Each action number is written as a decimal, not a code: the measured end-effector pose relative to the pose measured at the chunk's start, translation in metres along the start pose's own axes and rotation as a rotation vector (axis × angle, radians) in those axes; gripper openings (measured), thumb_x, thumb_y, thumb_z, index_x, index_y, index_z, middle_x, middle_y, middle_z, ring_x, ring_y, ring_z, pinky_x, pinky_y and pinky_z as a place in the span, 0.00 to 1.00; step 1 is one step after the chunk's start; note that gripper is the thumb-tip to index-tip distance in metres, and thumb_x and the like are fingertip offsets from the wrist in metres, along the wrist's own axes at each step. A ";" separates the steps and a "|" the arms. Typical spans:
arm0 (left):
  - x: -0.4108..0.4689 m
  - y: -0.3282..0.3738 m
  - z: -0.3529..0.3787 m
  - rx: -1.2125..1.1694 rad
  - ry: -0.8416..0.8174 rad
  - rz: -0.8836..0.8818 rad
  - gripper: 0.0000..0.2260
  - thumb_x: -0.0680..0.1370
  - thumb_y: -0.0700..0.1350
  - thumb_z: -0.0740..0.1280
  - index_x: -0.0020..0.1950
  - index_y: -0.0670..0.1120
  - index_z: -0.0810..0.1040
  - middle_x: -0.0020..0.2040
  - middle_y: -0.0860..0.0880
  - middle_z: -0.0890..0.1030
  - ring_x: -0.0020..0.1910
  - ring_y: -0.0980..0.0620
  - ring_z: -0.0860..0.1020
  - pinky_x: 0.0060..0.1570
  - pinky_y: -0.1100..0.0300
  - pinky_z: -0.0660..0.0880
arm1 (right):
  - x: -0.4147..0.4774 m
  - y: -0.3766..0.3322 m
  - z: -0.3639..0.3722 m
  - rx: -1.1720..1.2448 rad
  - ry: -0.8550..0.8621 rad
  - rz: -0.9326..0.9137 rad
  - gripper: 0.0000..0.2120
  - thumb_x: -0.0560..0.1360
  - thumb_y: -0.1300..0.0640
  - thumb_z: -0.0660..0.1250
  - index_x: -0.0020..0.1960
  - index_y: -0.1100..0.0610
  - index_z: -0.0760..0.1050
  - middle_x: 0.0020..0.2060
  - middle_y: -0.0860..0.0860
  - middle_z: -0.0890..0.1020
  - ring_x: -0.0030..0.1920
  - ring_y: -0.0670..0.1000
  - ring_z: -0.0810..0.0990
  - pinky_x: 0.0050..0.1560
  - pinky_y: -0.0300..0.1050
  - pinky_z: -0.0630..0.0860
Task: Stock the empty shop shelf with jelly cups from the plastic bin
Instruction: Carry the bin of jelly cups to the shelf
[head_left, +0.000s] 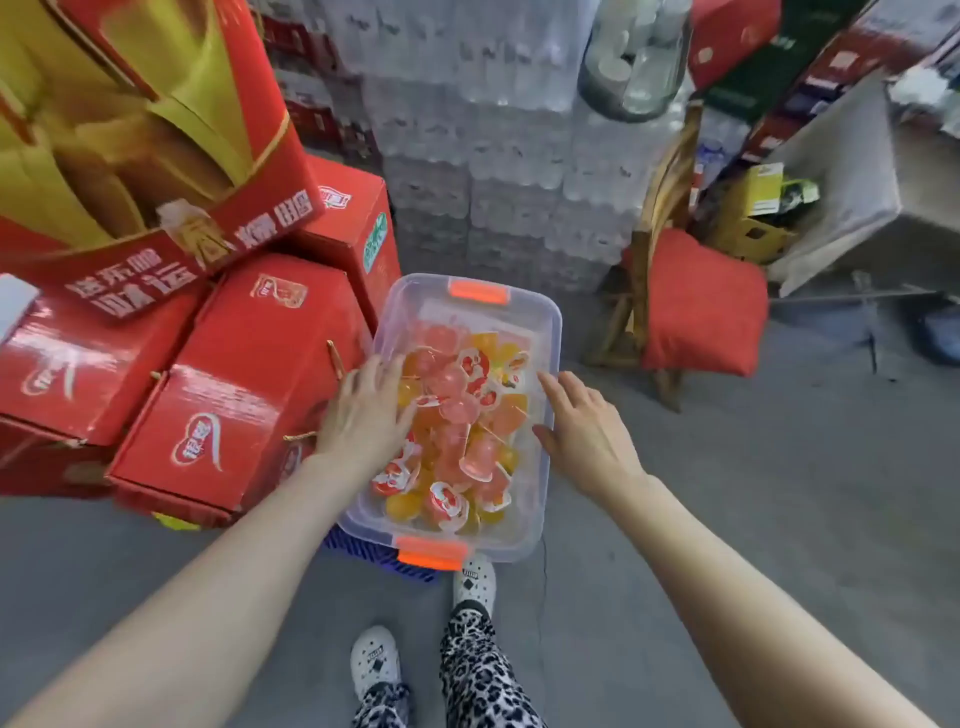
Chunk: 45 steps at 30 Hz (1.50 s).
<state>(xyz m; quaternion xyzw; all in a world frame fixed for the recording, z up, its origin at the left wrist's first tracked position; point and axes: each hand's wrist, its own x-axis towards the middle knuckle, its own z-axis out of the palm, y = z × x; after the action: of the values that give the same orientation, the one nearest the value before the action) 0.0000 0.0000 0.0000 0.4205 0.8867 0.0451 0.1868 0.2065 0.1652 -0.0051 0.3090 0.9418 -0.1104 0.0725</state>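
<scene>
Standing over the plastic bin (537, 519), which sat on a blue crate (371, 558) just past the shoes (375, 665). Lid off; jelly cups (457, 415), pink and orange, heaped inside. Left hand (363, 410) spread over the left rim, right hand (587, 431) spread at the right wall, neither gripping anything. Likely a two-sided lift: take both long rims evenly and keep it level. Red cartons (234, 384) crowded the left side. Bottled-water packs (493, 171) stacked behind. Shelf not in view.
</scene>
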 end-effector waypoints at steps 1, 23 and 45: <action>0.005 -0.004 0.006 -0.010 -0.037 -0.045 0.30 0.81 0.55 0.59 0.79 0.47 0.52 0.77 0.42 0.57 0.74 0.39 0.60 0.70 0.45 0.63 | 0.004 0.002 0.009 0.039 -0.031 0.047 0.32 0.77 0.48 0.66 0.76 0.52 0.57 0.66 0.54 0.70 0.57 0.61 0.76 0.55 0.55 0.75; 0.031 -0.009 0.074 -0.489 -0.126 -0.408 0.26 0.77 0.45 0.62 0.74 0.46 0.62 0.63 0.41 0.76 0.61 0.39 0.74 0.61 0.46 0.71 | 0.042 0.048 0.045 0.437 -0.273 0.559 0.31 0.72 0.59 0.60 0.73 0.46 0.55 0.45 0.55 0.80 0.44 0.63 0.78 0.48 0.55 0.78; -0.148 -0.014 0.062 -0.971 0.044 -0.598 0.26 0.74 0.36 0.71 0.69 0.51 0.68 0.40 0.51 0.75 0.33 0.53 0.74 0.35 0.59 0.74 | -0.077 0.011 0.013 0.565 -0.139 0.303 0.21 0.75 0.59 0.66 0.66 0.51 0.68 0.37 0.44 0.75 0.39 0.47 0.76 0.33 0.39 0.70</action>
<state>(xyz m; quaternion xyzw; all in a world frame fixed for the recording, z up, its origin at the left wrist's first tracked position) 0.0985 -0.1266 -0.0170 0.0164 0.8485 0.4013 0.3446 0.2755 0.1273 -0.0035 0.4455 0.8099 -0.3762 0.0636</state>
